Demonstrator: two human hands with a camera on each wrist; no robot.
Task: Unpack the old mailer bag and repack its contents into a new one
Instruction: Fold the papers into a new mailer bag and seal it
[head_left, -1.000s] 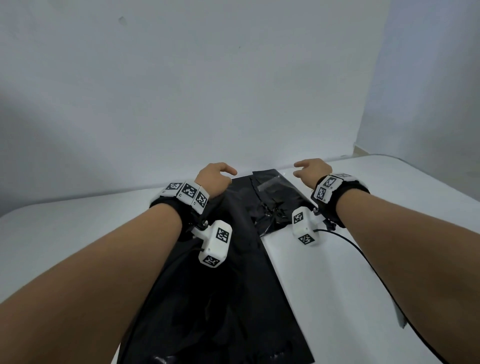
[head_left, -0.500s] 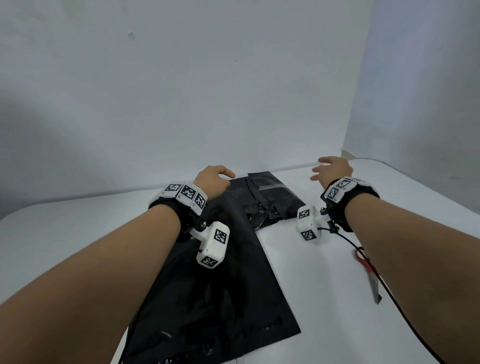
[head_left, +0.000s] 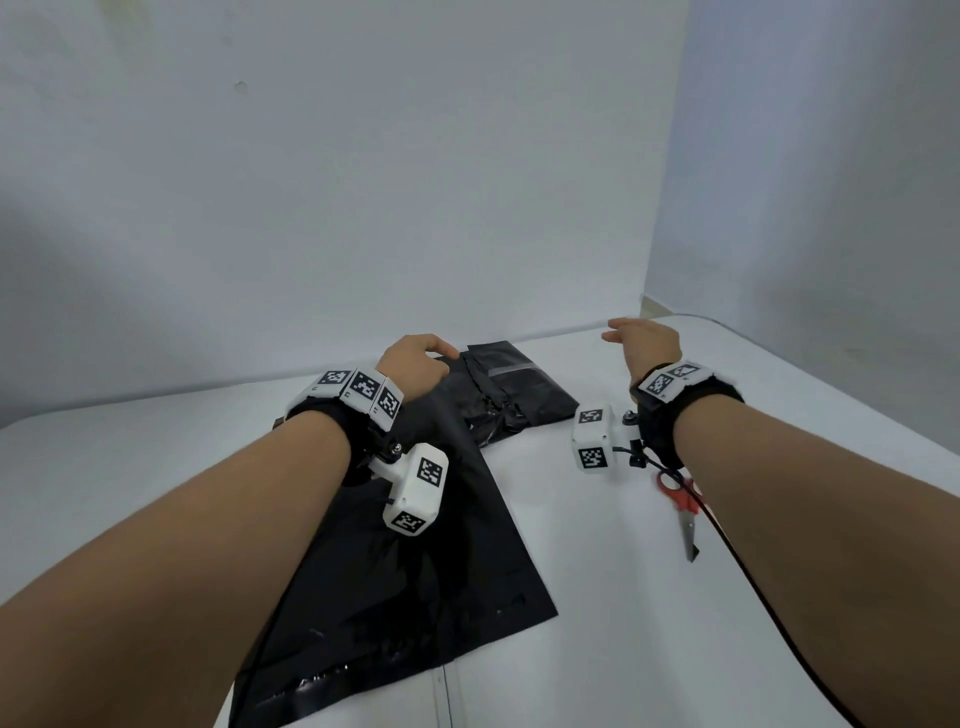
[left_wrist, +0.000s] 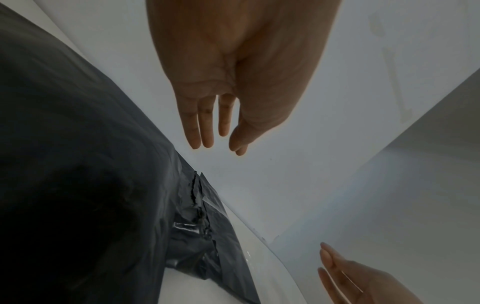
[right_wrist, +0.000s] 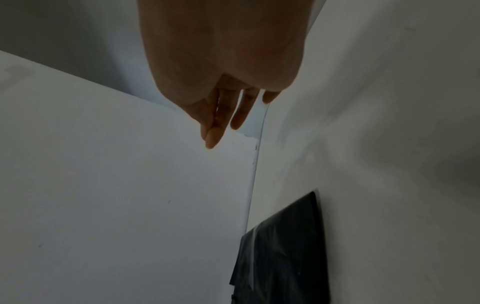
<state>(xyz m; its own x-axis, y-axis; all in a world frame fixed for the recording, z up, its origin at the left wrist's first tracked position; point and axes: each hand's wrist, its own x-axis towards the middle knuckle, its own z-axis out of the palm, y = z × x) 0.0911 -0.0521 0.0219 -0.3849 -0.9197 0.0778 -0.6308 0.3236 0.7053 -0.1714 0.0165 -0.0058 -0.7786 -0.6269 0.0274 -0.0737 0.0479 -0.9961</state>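
A large flat black mailer bag lies from the near left edge toward the table's middle. Beyond its far end lies a smaller crumpled black mailer bag with a torn edge and a strip of tape; the left wrist view shows its tear. My left hand hovers over the far end of the large bag, fingers straight and holding nothing. My right hand floats above bare table to the right of the crumpled bag, fingers loose and holding nothing.
Red-handled scissors lie on the white table under my right forearm. A black cable runs along that arm. Walls close the table at the back and right. The crumpled bag's corner shows in the right wrist view.
My right hand has moved to the right, away from the crumpled bag. My left hand has stayed over the large bag. The scissors have come into view.
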